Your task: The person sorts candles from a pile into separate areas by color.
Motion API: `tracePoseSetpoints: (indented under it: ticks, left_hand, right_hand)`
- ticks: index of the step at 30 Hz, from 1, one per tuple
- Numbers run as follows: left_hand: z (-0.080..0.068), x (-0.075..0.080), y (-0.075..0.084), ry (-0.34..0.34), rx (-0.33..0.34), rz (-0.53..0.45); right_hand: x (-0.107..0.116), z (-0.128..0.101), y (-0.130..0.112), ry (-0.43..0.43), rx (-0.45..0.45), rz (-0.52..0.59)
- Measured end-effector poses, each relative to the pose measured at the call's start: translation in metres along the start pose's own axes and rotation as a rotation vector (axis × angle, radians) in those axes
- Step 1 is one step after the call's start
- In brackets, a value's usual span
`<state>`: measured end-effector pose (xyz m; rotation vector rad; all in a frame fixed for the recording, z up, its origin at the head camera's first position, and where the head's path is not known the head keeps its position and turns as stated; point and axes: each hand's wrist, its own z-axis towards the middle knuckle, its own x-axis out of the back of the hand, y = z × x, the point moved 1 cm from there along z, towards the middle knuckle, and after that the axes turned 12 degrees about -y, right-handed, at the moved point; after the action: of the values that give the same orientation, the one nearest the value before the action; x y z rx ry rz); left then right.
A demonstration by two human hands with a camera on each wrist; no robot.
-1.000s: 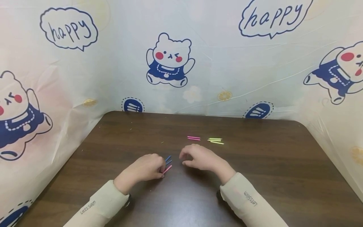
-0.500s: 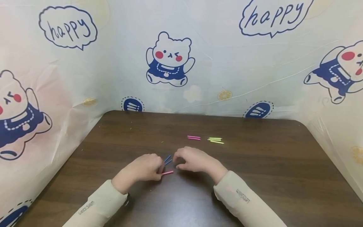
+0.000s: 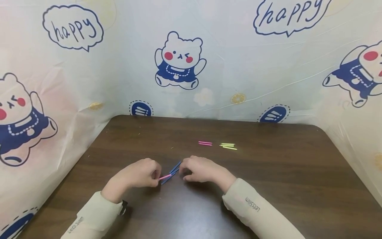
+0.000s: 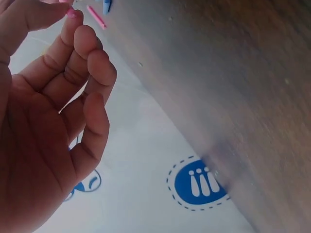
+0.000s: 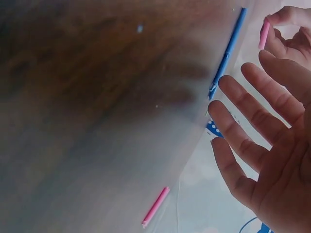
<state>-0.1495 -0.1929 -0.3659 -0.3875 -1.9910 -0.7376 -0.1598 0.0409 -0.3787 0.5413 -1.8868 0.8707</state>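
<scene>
Since half a second ago, the left hand (image 3: 134,174) has shifted leftward with the pink stick (image 3: 165,177), whose free end now overlies the blue sticks (image 3: 175,167) in the head view rather than lying on their near side. Working from the left, we record a pale sleeve (image 3: 95,210) with dark lettering and a black band (image 3: 123,208) at the left wrist. We note the left hand pinching the pink stick near one end between thumb and index fingertip, the other fingers curved. The blue sticks lie at a slant on the brown table (image 3: 283,172); we cannot tell whether the pink stick touches them. Just right of them we find the right hand (image 3: 201,170), fingers loosely bent and, by its wrist view, grasping nothing. Farther back and to the right, we log two magenta sticks (image 3: 205,142) side by side, then three yellow sticks (image 3: 228,145), the nearest slightly angled.
</scene>
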Motion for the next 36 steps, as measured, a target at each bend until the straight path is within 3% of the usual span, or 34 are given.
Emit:
tracePoseSetpoints:
  ticks: [9, 19, 30, 36]
  left_hand:
    - [-0.002, 0.007, -0.003, -0.001, 0.012, -0.020]
    - [0.008, 0.037, -0.005, 0.007, 0.043, -0.011]
    - [0.040, 0.051, -0.014, 0.034, -0.053, -0.009]
    - [0.059, 0.052, -0.018, 0.021, -0.051, -0.037]
  right_hand:
    - [-0.002, 0.001, -0.001, -0.014, 0.028, 0.016]
    - [-0.004, 0.003, -0.002, -0.015, 0.042, 0.014]
    - [-0.006, 0.004, -0.001, -0.030, 0.028, 0.018]
    - [-0.007, 0.005, -0.001, -0.033, 0.034, 0.015]
